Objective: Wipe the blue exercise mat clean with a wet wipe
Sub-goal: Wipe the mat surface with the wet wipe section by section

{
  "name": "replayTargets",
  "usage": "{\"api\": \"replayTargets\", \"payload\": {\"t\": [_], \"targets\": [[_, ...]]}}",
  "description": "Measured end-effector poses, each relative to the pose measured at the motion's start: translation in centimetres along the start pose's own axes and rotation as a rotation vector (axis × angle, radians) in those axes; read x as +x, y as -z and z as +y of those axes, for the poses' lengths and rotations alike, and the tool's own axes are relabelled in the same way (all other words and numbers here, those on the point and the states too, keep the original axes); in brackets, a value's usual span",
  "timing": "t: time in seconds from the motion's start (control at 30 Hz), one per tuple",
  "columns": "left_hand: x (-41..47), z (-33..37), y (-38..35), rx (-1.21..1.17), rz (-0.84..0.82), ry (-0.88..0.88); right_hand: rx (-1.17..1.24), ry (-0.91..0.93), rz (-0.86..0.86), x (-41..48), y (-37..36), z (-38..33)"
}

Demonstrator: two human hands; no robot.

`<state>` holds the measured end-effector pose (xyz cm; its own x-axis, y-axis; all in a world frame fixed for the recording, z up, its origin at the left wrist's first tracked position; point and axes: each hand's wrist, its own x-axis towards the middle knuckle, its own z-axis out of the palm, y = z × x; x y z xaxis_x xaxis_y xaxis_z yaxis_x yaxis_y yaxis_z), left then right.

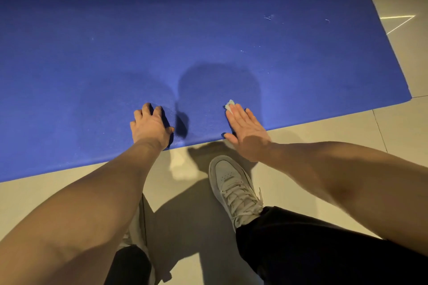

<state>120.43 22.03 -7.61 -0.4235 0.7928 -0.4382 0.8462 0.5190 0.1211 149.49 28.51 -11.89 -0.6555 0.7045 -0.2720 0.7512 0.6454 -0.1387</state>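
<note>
Blue mat (208, 30) flat on floor (398, 122), soft, non-slip. Right hand (247, 132) grip flat, pressing limp wet wipe (229, 104) at near edge, wipe mostly hidden, probably bunched. Left hand (150, 125) grip empty, bracing mat.

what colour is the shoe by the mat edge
Off-white, laces included; the head view shows the shoe clearly.

Warm, dim light fell from behind the camera, throwing dark shadows over the blue foam exercise mat (92, 18) and pale glossy floor tiles (398, 127); wide-angle edges bowed, focus sharp.
</note>
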Motion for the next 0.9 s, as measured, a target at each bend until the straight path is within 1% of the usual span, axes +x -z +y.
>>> {"api": "replayTargets", "payload": {"t": [0.1,0.17,0.2,0.23,0.3,0.33,0.37,0.4,0.43,0.47,0.5,0.6,0.63,0.7,0.73,0.77,0.83,0.9], "targets": [[0.1,0.1,-0.1,0.004,0.006,-0.003,-0.004,-0.173,-0.037,-0.4,0.3,0.3],[0.1,0.2,-0.3,-0.001,0.013,-0.004,0.119,-0.214,-0.013,0.1,0.4,-1.6],[0.1,0.2,-0.3,-0.003,0.014,-0.003,0.168,-0.162,0.013,0.4,0.3,-2.8],[0.1,0.2,-0.3,-0.004,0.014,-0.002,0.175,-0.063,0.048,0.8,0.0,-3.9],[0.2,0.2,-0.3,-0.001,0.015,-0.002,0.128,0.136,0.114,1.7,-0.6,-5.5],[0.2,0.2,-0.3,0.002,0.013,-0.002,0.105,0.198,0.118,2.1,-0.6,-5.8],[0.2,0.2,-0.3,0.003,0.012,-0.001,0.077,0.245,0.087,2.3,-0.6,-5.8],[0.2,0.1,-0.2,0.001,0.013,-0.001,0.048,0.274,0.075,2.3,-0.4,-5.2],[0.2,0.1,-0.2,0.000,0.015,-0.002,0.024,0.282,0.025,2.5,-0.1,-4.2],[0.2,0.1,-0.1,-0.001,0.013,-0.005,0.008,0.259,-0.043,2.6,0.3,-2.9],[0.2,0.1,0.0,-0.003,0.011,-0.005,-0.005,0.208,-0.072,2.6,0.7,-1.5],[0.2,-0.1,0.0,-0.013,0.014,-0.010,-0.032,-0.034,-0.057,2.9,1.4,0.2],[0.2,-0.2,0.0,-0.020,0.018,-0.014,-0.005,-0.104,-0.063,3.2,1.3,-0.4],[0.3,-0.3,0.0,-0.035,0.034,-0.023,0.082,-0.174,0.005,3.9,0.8,-3.0],[0.4,-0.4,0.0,-0.041,0.041,-0.025,0.106,-0.152,0.037,4.2,0.6,-4.4],[0.5,-0.5,0.0,-0.043,0.045,-0.026,0.118,-0.077,0.034,4.7,0.4,-5.5],[0.7,-0.5,0.1,-0.040,0.049,-0.027,0.081,0.133,0.027,5.6,0.1,-6.9],[1.0,-0.5,0.3,-0.042,0.049,-0.023,0.051,0.258,0.003,6.5,0.4,-7.0]]}}
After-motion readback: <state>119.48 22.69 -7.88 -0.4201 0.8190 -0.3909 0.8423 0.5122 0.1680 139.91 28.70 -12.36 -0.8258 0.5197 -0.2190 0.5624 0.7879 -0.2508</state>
